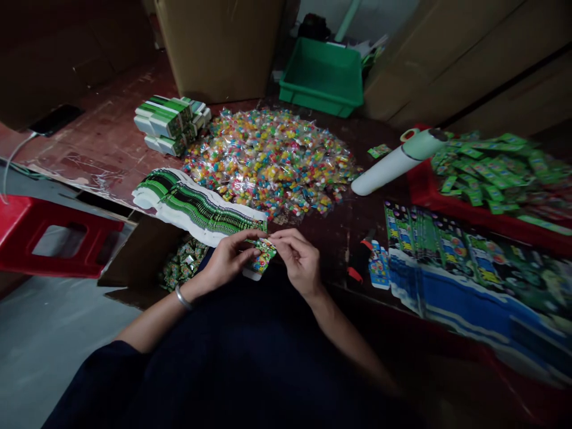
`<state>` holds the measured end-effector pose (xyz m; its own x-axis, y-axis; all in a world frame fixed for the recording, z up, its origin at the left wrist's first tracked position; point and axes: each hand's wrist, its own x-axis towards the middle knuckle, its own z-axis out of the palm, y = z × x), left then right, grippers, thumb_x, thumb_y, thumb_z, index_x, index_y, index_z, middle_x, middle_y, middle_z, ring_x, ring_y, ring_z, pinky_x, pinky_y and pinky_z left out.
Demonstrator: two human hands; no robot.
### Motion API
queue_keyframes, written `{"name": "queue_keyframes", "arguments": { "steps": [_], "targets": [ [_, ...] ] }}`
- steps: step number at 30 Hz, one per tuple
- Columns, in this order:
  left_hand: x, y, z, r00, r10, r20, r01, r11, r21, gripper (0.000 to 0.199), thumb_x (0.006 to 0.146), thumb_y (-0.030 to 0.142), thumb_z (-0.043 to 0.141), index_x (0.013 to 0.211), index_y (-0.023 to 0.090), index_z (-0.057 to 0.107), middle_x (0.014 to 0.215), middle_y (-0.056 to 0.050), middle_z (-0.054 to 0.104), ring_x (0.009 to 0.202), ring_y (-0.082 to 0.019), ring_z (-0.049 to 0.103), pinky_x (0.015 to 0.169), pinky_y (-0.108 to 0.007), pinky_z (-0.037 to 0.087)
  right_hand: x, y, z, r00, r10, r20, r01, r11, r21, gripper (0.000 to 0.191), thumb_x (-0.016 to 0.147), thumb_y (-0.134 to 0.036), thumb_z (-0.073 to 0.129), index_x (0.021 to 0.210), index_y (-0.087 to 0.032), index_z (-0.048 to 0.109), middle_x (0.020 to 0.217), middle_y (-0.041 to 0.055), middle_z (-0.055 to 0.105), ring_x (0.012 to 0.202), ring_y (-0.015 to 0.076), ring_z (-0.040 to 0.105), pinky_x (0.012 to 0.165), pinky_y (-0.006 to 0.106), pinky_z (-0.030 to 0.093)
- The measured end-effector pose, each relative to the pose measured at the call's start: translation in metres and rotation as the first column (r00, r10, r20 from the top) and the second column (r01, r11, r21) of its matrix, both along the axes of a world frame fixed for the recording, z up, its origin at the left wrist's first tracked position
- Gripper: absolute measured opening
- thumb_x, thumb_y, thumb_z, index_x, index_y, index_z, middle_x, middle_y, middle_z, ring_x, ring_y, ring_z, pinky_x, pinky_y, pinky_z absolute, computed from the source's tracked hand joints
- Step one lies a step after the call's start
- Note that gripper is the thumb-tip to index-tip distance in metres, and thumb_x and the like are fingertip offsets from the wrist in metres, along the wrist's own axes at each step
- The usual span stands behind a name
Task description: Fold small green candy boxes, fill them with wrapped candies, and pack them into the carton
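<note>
A small printed green box [263, 259] is between my hands at the table's front edge. My left hand [231, 257] is closed on it from the left, thumb on its printed face. The fingertips of my right hand [298, 256] are pinched together at its upper right corner; whether they hold a flap or something else is too small to tell. Just behind my left hand lies a fanned row of flat green-and-white cartons [192, 205]. Beyond my hands is a large pile of clear packets of coloured candy [277, 161].
Stacked cartons [165, 122] stand at the back left, a green tray [322, 77] behind the pile. Right are a white roll [393, 167], a red bin of green packets [491, 173] and printed sheets [482, 268]. An open cardboard box [134, 256] and red stool [58, 235] are left.
</note>
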<state>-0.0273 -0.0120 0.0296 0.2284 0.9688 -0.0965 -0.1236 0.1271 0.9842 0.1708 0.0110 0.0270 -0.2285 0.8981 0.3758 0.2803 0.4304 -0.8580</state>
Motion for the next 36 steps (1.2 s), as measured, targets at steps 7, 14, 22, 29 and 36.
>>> {"name": "queue_keyframes", "arguments": {
  "steps": [7,14,22,29,36],
  "targets": [
    [-0.026,0.011,-0.001,0.97,0.244,-0.015,-0.245,0.968,-0.058,0.046,0.07,0.037,0.093,0.089,0.018,0.056,0.08,0.003,0.06,0.07,-0.011,0.06,0.058,-0.019,0.05,0.02,0.074,-0.034,0.892,-0.022,0.451,-0.034,0.993,0.115,0.024,0.096,-0.017,0.062,0.116,-0.024,0.072,0.117,0.0085,0.077,0.113,0.0274,0.069,0.099,0.046,0.059],
    [-0.042,0.017,0.003,0.936,0.32,0.145,-0.288,0.935,-0.205,0.066,0.069,0.03,0.09,0.128,0.02,0.061,0.104,-0.002,0.067,0.083,-0.015,0.067,0.073,-0.03,0.063,0.007,0.099,-0.036,0.556,0.128,0.822,-0.256,0.966,0.023,0.048,0.095,-0.011,0.061,0.14,-0.026,0.064,0.135,0.0102,0.071,0.119,0.0301,0.066,0.098,0.045,0.054],
    [-0.032,0.021,-0.01,0.981,0.131,0.147,-0.11,0.984,-0.141,0.034,0.07,0.026,0.088,0.094,0.016,0.066,0.091,-0.002,0.073,0.083,-0.016,0.068,0.082,-0.028,0.057,0.034,0.105,-0.033,0.745,-0.079,0.663,0.012,0.994,0.106,0.013,0.091,-0.02,0.071,0.08,-0.021,0.065,0.09,0.0067,0.072,0.077,0.0205,0.067,0.069,0.031,0.049],
    [-0.009,0.018,-0.008,0.986,-0.025,-0.167,0.033,0.998,0.047,0.039,0.09,0.036,0.073,0.124,0.018,0.065,0.114,-0.008,0.074,0.097,-0.022,0.07,0.086,-0.033,0.056,0.025,0.063,0.034,0.969,-0.224,-0.108,0.213,0.971,-0.109,0.028,0.089,-0.045,0.077,0.082,-0.022,0.063,0.057,-0.0053,0.061,0.047,0.0113,0.057,0.043,0.022,0.043],
    [-0.002,0.016,-0.001,0.948,-0.05,-0.315,0.096,0.987,0.132,0.036,0.099,0.044,0.063,0.122,0.017,0.069,0.114,-0.01,0.078,0.102,-0.025,0.072,0.088,-0.034,0.054,-0.002,0.045,0.059,0.993,-0.042,-0.107,0.017,0.974,-0.227,0.03,0.085,-0.043,0.082,0.077,-0.021,0.063,0.059,-0.0049,0.061,0.047,0.0088,0.055,0.044,0.022,0.044]
  ]
}}
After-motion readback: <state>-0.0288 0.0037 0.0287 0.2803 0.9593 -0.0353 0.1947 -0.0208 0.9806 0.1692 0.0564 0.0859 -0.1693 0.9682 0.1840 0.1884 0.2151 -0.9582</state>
